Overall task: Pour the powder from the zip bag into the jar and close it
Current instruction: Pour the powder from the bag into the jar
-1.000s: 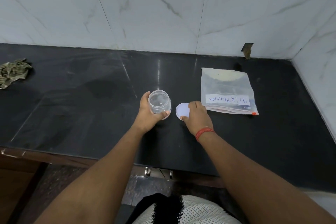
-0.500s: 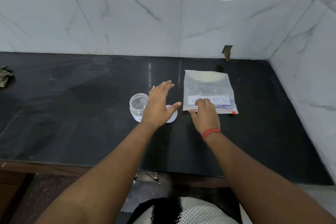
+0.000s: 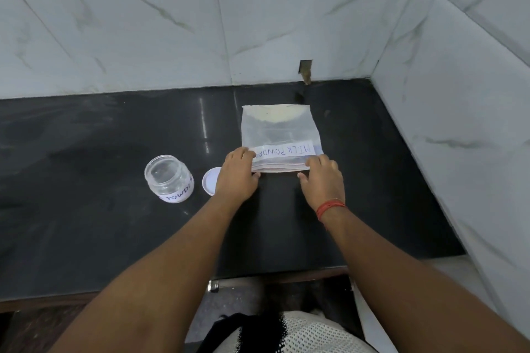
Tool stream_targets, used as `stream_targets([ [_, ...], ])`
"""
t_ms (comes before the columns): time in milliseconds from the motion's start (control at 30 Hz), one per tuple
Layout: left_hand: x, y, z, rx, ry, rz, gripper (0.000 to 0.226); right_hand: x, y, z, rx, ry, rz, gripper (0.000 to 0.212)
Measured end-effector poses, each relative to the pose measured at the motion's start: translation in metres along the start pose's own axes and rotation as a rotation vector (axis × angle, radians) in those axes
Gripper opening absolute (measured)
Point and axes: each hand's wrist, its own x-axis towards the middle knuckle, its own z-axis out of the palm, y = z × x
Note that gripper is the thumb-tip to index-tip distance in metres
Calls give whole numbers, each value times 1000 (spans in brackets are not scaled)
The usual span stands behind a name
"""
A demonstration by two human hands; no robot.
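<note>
From the head camera, the zip bag lies flat on the black counter, at about one o'clock from the person's body, its handwritten label reading "MILK POWDER" upside down to the wearer. Both hands sit on its near edge: the left hand on the left corner, the right hand on the right corner, fingers curled over the zip strip. Whether they pinch the plastic or merely press on it, I cannot tell. The hands are apart, with the width of the bag between them.

The open jar stands upright at eleven o'clock, well left of the bag, with its white lid lying flat just beside it, partly hidden by the left hand.

The bag looks soft, limp and light, with a pale heap of powder gathered at its far end. It would likely sag and shift when lifted, so holding both top corners seems sensible. The clear jar looks rigid and light, easily tipped.

The counter is glossy dark stone, probably slippery. White marbled tiles wall the back and the right side.
</note>
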Motion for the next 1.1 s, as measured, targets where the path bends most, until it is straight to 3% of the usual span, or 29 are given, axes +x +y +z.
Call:
stream_targets([
  [267,21,12,8,92,-86,-162,45,15,2,9,-102,-24,-7,36],
  [400,23,16,7,237,-67,-137,32,18,-7,17,-107,-41,-61,38],
  [533,23,15,10,307,-107,-106,39,20,-13,25,-112,-47,-101,39],
  [600,23,14,11,299,-95,-99,31,23,-15,27,-123,-41,-117,36],
  [767,21,19,4,302,14,-86,13,27,-14,26,-151,-3,-109,26],
  [900,19,21,-6,177,224,-82,11,38,-9,9,-127,57,-40,26],
  [1100,25,33,-42,-72,437,-109,12,65,-6,-45,199,113,71,19],
])
